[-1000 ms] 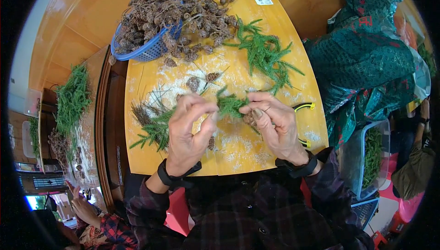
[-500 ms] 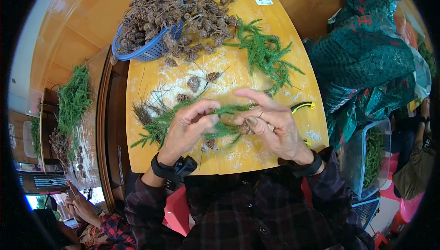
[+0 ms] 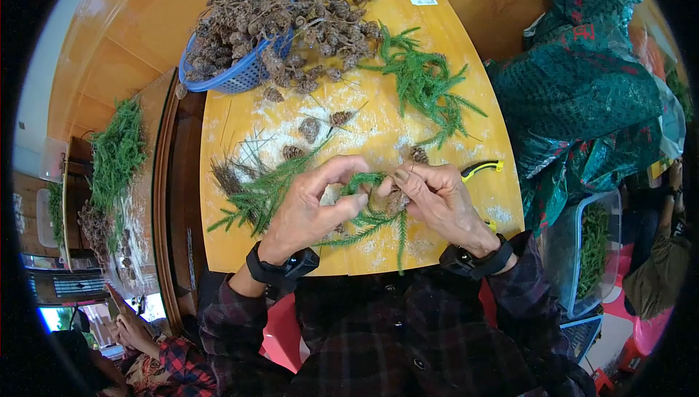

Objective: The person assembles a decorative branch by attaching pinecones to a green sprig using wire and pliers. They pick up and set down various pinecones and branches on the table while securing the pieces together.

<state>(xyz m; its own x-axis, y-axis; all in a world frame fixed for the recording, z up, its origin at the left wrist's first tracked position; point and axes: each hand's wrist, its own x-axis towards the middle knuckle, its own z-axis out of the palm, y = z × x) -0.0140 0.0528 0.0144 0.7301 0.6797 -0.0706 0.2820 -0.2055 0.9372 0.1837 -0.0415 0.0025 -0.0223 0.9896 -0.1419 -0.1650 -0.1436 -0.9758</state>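
My left hand (image 3: 312,207) pinches a green artificial pine branch (image 3: 366,179) between thumb and fingers. Close beside it, the fingers of my right hand (image 3: 440,199) are pressed together at the branch and a brown pine cone (image 3: 398,200); a thin wire or stem there is too fine to make out. Sprigs of the branch hang below my hands toward the table's near edge. Left of my left hand lies another green branch (image 3: 280,187) beside a bundle of thin dark stems (image 3: 231,180). Loose pine cones (image 3: 309,130) lie beyond my hands.
A blue basket (image 3: 237,78) heaped with pine cones stands at the far left of the yellow table (image 3: 502,142). More green branches (image 3: 422,80) lie far right, with yellow-black pliers (image 3: 480,170) nearer. Green bags (image 3: 575,98) and a clear bin (image 3: 575,251) stand to the right.
My right hand's raised index finger has come down and the fingers have closed near the branch. Green sprigs now hang lower toward the near edge. A pine cone behind my right hand has come into view.
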